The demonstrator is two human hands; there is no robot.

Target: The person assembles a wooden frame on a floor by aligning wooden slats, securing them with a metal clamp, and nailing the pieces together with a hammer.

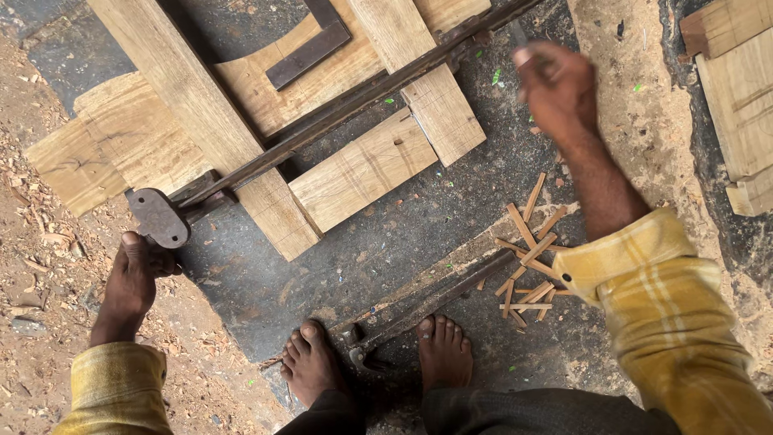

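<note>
Ground: dark floor edged with sawdust, bare feet planted close to the work.
Frame: pale wooden frame lies flat, so the long bar clamp can span across it.
Left hand: closed around the clamp's rusty end plate, seemingly steadying it.
Right hand: blurred, curled into a fist at the clamp's far end (what it grips, I cannot tell).
Nearby: thin wooden wedges scattered beside a second bar underfoot.

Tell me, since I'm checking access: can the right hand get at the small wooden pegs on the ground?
Probably yes. The right hand is raised above the pegs, and nothing covers them; it would only have to come down.
</note>
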